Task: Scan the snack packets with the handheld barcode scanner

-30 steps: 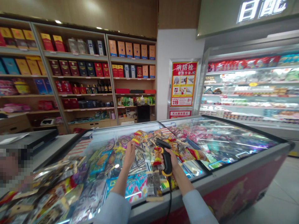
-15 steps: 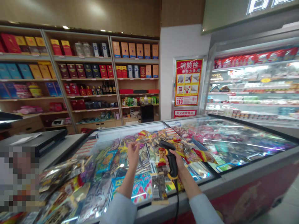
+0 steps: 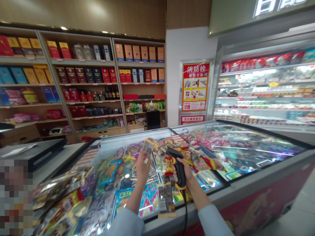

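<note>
My left hand is closed on a small clear snack packet, held upright over the freezer's glass top. My right hand grips a black and yellow barcode scanner, its head pointing left and its cable hanging down past the freezer's front edge. Beside the scanner handle, close to my right fingertips, is a red and yellow snack packet; whether those fingers touch it I cannot tell. Under both hands lie two dark clear-wrapped packets and, further back, a heap of small snack bags.
The chest freezer has a glass lid with colourful packs beneath. More snack packets are piled at the left, near a counter and a blurred-out person. Shelves of boxes and a lit refrigerated display stand behind.
My left hand has moved slightly up and right, and a clear packet now shows in its fingers. The right hand keeps hold of the scanner. The view has shifted slightly.
</note>
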Motion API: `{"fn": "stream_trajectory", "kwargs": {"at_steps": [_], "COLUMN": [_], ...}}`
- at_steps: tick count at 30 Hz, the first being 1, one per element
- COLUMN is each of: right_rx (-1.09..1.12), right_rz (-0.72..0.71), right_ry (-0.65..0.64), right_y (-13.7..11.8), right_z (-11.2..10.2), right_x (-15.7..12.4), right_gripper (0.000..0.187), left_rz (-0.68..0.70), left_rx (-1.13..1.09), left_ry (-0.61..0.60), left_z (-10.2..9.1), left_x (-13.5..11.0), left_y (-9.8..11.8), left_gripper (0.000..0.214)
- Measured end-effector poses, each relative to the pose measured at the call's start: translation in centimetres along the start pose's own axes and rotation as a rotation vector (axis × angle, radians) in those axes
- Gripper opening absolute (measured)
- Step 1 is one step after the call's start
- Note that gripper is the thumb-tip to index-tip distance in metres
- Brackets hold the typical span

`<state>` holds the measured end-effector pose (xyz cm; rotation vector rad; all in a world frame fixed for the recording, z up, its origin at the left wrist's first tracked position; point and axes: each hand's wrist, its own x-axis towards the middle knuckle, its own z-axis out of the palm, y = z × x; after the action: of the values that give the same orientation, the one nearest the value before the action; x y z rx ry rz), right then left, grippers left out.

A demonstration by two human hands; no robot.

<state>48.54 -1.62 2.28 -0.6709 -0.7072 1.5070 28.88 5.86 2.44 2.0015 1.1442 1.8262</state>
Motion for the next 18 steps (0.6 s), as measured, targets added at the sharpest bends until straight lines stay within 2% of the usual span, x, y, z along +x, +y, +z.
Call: {"fn": "stream_trajectory", "kwargs": {"at_steps": [3,7,12,18], "right_rx": [-0.027,-0.059,-0.08,-0.094], "right_rz": [0.023,0.036,0.023,0.075], "right_ry": [-0.032,-0.089,-0.089,-0.076], "right_y": [0.1,0.2,0.2,0.1], "right_z": [-0.1,-0.1,0.1,0.1], "right_x": [0.0,-0.2,-0.5,-0.5], "right_gripper": [0.031,0.031,0.03,0.028], "left_rz": [0.076,0.095,0.09,0.082], "left_rx": [0.03,0.068,0.049,0.112], "left_ry": [0.067,0.127,0.104,0.109], "left_z": [0.3,0.4,0.3,0.2], "left_x": [-0.3,-0.5,-0.5,-0.5], "left_y": [-0.1,0.5,1.5,1.5], "left_gripper": [0.016,0.024,0.051,0.051]}}
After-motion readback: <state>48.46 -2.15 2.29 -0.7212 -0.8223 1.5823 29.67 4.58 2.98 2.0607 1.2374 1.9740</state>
